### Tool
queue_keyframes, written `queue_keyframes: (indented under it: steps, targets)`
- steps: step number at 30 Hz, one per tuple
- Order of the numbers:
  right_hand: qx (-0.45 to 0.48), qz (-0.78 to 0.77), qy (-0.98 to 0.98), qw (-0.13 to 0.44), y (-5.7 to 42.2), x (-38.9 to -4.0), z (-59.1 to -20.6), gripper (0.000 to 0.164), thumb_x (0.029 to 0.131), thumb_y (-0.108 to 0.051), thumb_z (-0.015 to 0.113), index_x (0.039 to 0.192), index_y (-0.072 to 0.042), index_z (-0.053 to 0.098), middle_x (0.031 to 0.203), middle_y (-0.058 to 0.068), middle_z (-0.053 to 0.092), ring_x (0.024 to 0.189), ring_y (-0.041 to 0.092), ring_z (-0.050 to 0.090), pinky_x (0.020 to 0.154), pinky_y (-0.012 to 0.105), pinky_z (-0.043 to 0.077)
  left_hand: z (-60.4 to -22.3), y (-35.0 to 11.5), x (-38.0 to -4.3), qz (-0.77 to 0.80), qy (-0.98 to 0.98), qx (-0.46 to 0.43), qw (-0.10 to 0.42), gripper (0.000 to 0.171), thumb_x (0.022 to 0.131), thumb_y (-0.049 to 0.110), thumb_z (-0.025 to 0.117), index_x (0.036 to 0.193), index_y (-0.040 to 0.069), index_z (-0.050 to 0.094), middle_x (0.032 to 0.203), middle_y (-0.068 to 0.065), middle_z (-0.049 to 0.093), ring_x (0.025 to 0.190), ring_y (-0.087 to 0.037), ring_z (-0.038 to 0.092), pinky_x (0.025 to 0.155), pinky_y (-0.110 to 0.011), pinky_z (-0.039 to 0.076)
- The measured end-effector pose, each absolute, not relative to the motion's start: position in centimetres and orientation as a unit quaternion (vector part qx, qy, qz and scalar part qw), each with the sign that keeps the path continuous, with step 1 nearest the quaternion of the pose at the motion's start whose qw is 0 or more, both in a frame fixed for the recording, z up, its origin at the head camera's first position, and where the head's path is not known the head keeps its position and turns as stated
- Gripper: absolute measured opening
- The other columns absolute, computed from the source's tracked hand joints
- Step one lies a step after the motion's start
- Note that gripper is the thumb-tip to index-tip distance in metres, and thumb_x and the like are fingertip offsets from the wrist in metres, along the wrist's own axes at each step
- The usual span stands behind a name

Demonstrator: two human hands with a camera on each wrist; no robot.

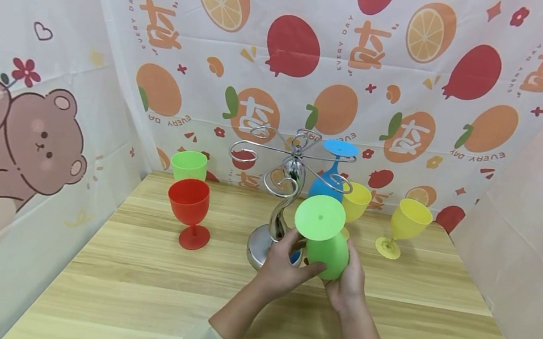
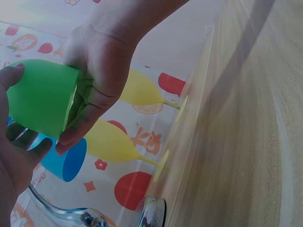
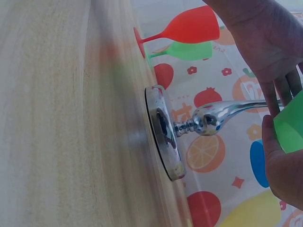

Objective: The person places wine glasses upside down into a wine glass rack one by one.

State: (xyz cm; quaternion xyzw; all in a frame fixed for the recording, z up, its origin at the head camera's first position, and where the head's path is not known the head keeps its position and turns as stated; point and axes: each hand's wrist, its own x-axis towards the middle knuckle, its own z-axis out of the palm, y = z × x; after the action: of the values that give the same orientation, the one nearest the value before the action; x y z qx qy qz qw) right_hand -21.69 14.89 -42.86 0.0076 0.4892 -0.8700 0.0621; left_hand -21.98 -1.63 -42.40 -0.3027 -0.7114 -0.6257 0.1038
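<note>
Both hands hold a green plastic goblet (image 1: pixel 327 257) upside down, its round foot on top, in front of a silver metal stand (image 1: pixel 257 245). My left hand (image 1: pixel 281 271) grips the bowl from the left, thumb across the near side. The right hand (image 1: pixel 350 286) holds the bowl from the right; in the left wrist view, right-hand fingers (image 2: pixel 78 127) curl at its rim. Behind it, a blue goblet (image 1: pixel 322 189) hangs upside down from a curled arm of the stand. The goblet's far side is hidden in the head view.
On the left of the wooden table (image 1: pixel 132 288) stand a red goblet (image 1: pixel 188 203) and, behind it, another green goblet (image 1: pixel 189 165). Two yellow goblets stand upright on the right, one nearer the edge (image 1: pixel 411 219). Printed cloth (image 1: pixel 292 92) walls the table's back and sides.
</note>
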Motion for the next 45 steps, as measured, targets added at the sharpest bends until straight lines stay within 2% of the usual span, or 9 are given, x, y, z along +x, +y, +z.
queue_keyframes:
  steps: [13, 17, 22, 26, 29, 35, 41, 43, 45]
  targets:
    - [0.011, -0.85, 0.523, 0.057, 15.3, -21.8, -43.4, 0.056, 0.103, -0.058, 0.02, 0.141, -0.021, 0.04, 0.127, -0.004, 0.055, 0.118, 0.013, 0.055, 0.099, 0.03, 0.048, -42.4, -1.4, -22.1, -0.616, -0.71, -0.312, 0.138, 0.069, 0.082, 0.021, 0.081, 0.142, 0.022, 0.046, 0.14, 0.005, 0.055, 0.13, -0.016, 0.052, 0.102, -0.042, 0.049]
    - [0.011, -0.836, 0.548, 0.021, 15.5, -21.8, -43.3, 0.053, 0.104, -0.055, 0.024, 0.138, -0.02, 0.046, 0.133, -0.008, 0.052, 0.125, 0.01, 0.048, 0.103, 0.027, 0.042, -42.4, -1.4, -22.1, -0.612, -0.71, -0.317, 0.146, 0.068, 0.082, 0.019, 0.081, 0.142, 0.02, 0.047, 0.14, 0.003, 0.056, 0.128, -0.018, 0.054, 0.102, -0.042, 0.05]
    - [-0.007, -0.805, 0.59, -0.065, 15.6, -21.6, -43.1, 0.047, 0.105, -0.05, 0.032, 0.129, -0.017, 0.054, 0.127, -0.005, 0.055, 0.123, 0.012, 0.049, 0.102, 0.026, 0.044, -42.4, -1.4, -22.2, -0.613, -0.708, -0.319, 0.145, 0.069, 0.082, 0.016, 0.081, 0.142, 0.019, 0.048, 0.14, 0.001, 0.056, 0.127, -0.019, 0.055, 0.101, -0.041, 0.05]
    - [-0.056, -0.769, 0.624, -0.127, 15.7, -21.5, -42.8, 0.046, 0.107, -0.041, 0.033, 0.134, -0.007, 0.051, 0.127, 0.0, 0.058, 0.125, 0.017, 0.051, 0.104, 0.029, 0.045, -42.5, -1.5, -22.1, -0.613, -0.71, -0.314, 0.145, 0.068, 0.083, 0.018, 0.08, 0.142, 0.019, 0.048, 0.139, 0.0, 0.056, 0.124, -0.021, 0.056, 0.099, -0.043, 0.051]
    - [-0.085, -0.747, 0.641, -0.153, 15.8, -21.3, -42.4, 0.043, 0.107, -0.033, 0.035, 0.139, -0.007, 0.049, 0.131, 0.002, 0.057, 0.128, 0.019, 0.049, 0.107, 0.034, 0.043, -42.5, -1.6, -22.1, -0.611, -0.711, -0.316, 0.146, 0.066, 0.084, 0.018, 0.079, 0.142, 0.018, 0.048, 0.137, -0.002, 0.057, 0.122, -0.024, 0.057, 0.098, -0.045, 0.051]
    - [-0.123, -0.707, 0.675, -0.172, 15.7, -20.7, -41.7, 0.039, 0.105, -0.02, 0.04, 0.142, -0.013, 0.049, 0.14, 0.006, 0.053, 0.134, 0.021, 0.045, 0.118, 0.052, 0.024, -42.5, -1.7, -22.1, -0.604, -0.719, -0.314, 0.14, 0.067, 0.083, 0.017, 0.079, 0.143, 0.018, 0.048, 0.136, -0.001, 0.056, 0.122, -0.023, 0.057, 0.098, -0.044, 0.051]
    - [-0.14, -0.652, 0.722, -0.186, 15.7, -20.2, -41.6, 0.042, 0.103, -0.014, 0.048, 0.145, -0.019, 0.047, 0.142, 0.003, 0.052, 0.133, 0.017, 0.047, 0.106, 0.026, 0.043, -42.4, -1.6, -21.9, -0.585, -0.729, -0.321, 0.15, 0.065, 0.085, 0.021, 0.077, 0.143, 0.016, 0.049, 0.138, 0.0, 0.055, 0.121, -0.018, 0.056, 0.095, -0.039, 0.053]
    - [-0.148, -0.643, 0.726, -0.192, 15.7, -20.1, -41.5, 0.043, 0.102, -0.013, 0.05, 0.144, -0.019, 0.047, 0.142, 0.002, 0.053, 0.133, 0.017, 0.047, 0.107, 0.029, 0.043, -42.3, -1.6, -21.9, -0.579, -0.733, -0.322, 0.152, 0.064, 0.085, 0.021, 0.076, 0.143, 0.017, 0.049, 0.138, 0.0, 0.054, 0.122, -0.017, 0.055, 0.096, -0.038, 0.053]
    - [-0.15, -0.639, 0.729, -0.193, 15.6, -20.0, -41.4, 0.044, 0.101, -0.012, 0.053, 0.144, -0.019, 0.047, 0.142, 0.001, 0.053, 0.133, 0.017, 0.047, 0.111, 0.04, 0.039, -42.3, -1.5, -21.9, -0.575, -0.736, -0.323, 0.153, 0.065, 0.085, 0.021, 0.076, 0.144, 0.017, 0.049, 0.139, 0.001, 0.054, 0.123, -0.017, 0.055, 0.096, -0.039, 0.052]
